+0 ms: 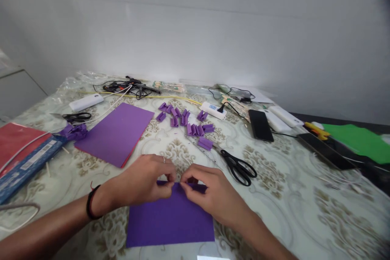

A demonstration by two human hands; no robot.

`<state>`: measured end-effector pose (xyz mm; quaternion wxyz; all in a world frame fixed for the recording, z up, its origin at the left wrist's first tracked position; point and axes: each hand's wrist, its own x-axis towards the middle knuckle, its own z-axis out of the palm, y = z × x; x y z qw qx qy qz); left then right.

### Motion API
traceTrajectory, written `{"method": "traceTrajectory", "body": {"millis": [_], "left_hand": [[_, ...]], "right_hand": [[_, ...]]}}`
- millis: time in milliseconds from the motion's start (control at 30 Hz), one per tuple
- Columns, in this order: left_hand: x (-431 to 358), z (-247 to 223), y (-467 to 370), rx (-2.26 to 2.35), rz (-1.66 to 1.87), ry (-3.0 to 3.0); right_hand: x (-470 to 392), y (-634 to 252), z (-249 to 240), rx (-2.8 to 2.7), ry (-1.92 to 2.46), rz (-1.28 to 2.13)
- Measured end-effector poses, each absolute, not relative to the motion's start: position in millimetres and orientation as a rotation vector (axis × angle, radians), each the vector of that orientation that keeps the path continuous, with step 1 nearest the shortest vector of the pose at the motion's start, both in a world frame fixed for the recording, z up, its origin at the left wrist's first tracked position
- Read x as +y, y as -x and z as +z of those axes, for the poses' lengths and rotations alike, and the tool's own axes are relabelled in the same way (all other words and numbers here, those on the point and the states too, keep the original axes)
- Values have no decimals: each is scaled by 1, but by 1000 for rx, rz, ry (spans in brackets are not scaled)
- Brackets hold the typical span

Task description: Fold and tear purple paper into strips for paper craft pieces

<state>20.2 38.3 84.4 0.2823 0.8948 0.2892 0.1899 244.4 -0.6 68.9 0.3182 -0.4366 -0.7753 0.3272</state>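
A purple sheet [170,223] lies on the patterned tablecloth in front of me. My left hand [155,176] pinches its far edge, left of the middle, with fingers closed. Close beside it, my right hand [202,187] pinches the same edge between thumb and fingers. The fingertips of both hands nearly meet. Beyond the hands lie several small folded purple pieces [195,130]. Black-handled scissors [239,166] rest to the right of them, with one folded purple piece [205,143] by the blades.
Purple and red sheets [117,134] are stacked at the left, near a second pair of scissors [76,117] and a red pack [21,142]. A power strip [213,109], cables, a black phone [260,125], white power banks and a green sheet [358,142] lie farther back and right.
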Motion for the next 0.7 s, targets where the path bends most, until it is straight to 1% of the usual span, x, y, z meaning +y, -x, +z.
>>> {"method": "traceTrajectory", "body": {"millis": [200, 400, 500, 567, 700], "left_hand": [[40, 91, -10, 786, 479, -2334], [51, 96, 29, 1068, 384, -2261], [51, 102, 39, 1189, 450, -2272], [48, 103, 33, 1177, 509, -2319], [40, 98, 1, 947, 503, -2509]], "right_hand": [[-4, -246, 69, -2033, 1101, 911], [-4, -267, 71, -1948, 1218, 895], [-3, -272, 70, -1937, 1273, 882], [-2, -269, 69, -1944, 1270, 886], [-1, -253, 68, -1961, 1228, 905]]}}
